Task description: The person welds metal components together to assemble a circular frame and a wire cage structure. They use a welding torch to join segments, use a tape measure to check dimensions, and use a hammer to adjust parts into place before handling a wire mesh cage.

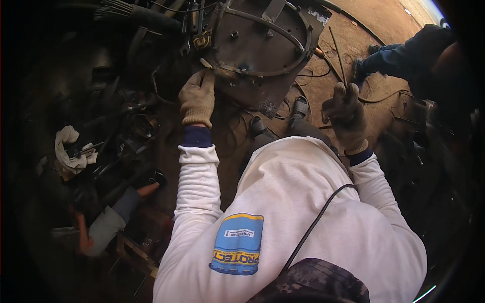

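My left hand, in a tan knitted work glove, is closed at the near left edge of a dark steel plate. Its fingertips pinch a short pale strip beside a bent metal hoop, which lies on the plate. To the right of the plate, my right hand, gloved too, is closed around a thin rod that points up and away. The rod's tip is apart from the plate. What else the right hand grips is hidden by the dark glove.
Wrenches, a yellow-black tape measure and a brush lie at the far left. Cables snake over the brown floor. A person in blue trousers is at right, another person at lower left. A white rag lies left.
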Available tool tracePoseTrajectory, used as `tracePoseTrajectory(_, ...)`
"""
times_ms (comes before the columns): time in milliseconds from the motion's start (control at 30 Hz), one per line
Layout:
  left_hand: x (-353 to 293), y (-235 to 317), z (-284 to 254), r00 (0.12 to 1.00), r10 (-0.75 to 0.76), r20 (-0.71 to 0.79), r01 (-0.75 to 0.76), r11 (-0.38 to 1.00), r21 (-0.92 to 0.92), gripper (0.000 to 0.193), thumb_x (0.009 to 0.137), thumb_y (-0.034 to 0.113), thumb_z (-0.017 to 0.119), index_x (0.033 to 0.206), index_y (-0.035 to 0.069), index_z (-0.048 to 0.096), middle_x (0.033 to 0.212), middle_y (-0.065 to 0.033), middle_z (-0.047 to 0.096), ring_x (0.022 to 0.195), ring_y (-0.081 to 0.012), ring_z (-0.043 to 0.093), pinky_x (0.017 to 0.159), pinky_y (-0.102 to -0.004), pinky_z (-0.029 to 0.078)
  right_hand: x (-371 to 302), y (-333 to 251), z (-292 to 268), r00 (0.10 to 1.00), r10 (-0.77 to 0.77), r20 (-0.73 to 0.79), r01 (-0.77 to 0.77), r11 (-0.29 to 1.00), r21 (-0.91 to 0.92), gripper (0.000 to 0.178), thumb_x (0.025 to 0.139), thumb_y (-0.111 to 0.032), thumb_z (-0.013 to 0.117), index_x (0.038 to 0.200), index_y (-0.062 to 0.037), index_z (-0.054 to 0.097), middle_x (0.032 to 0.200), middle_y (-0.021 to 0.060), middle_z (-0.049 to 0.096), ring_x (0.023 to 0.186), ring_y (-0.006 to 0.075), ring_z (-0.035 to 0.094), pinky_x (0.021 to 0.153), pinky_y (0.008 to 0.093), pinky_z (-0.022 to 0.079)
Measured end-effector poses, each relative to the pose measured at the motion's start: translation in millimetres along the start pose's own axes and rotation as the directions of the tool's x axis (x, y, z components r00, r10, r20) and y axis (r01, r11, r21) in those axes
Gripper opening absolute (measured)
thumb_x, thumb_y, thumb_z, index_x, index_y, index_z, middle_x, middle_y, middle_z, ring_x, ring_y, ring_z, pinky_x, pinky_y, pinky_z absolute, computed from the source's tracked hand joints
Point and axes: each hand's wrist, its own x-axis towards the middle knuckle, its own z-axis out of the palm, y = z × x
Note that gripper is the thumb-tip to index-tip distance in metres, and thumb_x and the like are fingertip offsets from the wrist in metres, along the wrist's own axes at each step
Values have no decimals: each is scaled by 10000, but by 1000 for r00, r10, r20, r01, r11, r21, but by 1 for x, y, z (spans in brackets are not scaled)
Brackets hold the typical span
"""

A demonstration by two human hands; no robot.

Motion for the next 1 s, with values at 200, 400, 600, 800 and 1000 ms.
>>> tracePoseTrajectory(200, -2, 22, 12, 969, -242, 55, 248, 942, -228, 298, 945, 271, 705, 1087, 11, 740, 812, -14, 704, 662, -83, 611, 599, -272, 495, 26, -24, -35, 998, 49, -34, -51, 997, -52, 211, 1005, -214, 543, 1128, -44, 565, 1236, 159, 620, 942, 298, 621, 779, 448, 526)
tracePoseTrajectory(400, -7, 19, 34, 971, -238, -10, 211, 879, -428, 322, 937, 178, 704, 1200, 3, 641, 933, -38, 705, 651, -91, 613, 576, -257, 492, 53, -62, -21, 976, 216, -38, -171, 856, 488, 66, 970, -35, 558, 999, 24, 553, 1115, 226, 650, 915, 304, 641, 755, 439, 545)
tracePoseTrajectory(600, 0, 11, 40, 981, -195, -25, 160, 867, -472, 310, 927, 119, 704, 1196, -14, 628, 952, -53, 702, 685, -98, 625, 618, -249, 509, 51, -56, -38, 997, -78, -18, 72, 972, -225, 291, 826, 232, 600, 1040, 52, 520, 1024, 249, 659, 872, 285, 681, 698, 394, 565)
tracePoseTrajectory(800, -2, 16, 41, 973, -184, -139, 92, 863, -496, 279, 936, 111, 697, 1179, -16, 641, 952, -47, 703, 718, -89, 625, 632, -238, 497, 50, -57, -44, 977, -171, 131, 212, 869, -448, 301, 828, 219, 604, 1069, 54, 530, 1014, 226, 665, 870, 265, 683, 703, 385, 567)
tracePoseTrajectory(1000, -8, 5, 37, 968, -20, -248, -61, 948, -311, 205, 943, 131, 679, 1102, 3, 696, 995, -76, 729, 787, -157, 675, 717, -286, 530, 46, -39, -60, 981, 81, -175, -51, 984, 170, 312, 815, 206, 618, 1062, 32, 537, 1027, 191, 662, 863, 214, 670, 699, 344, 562)
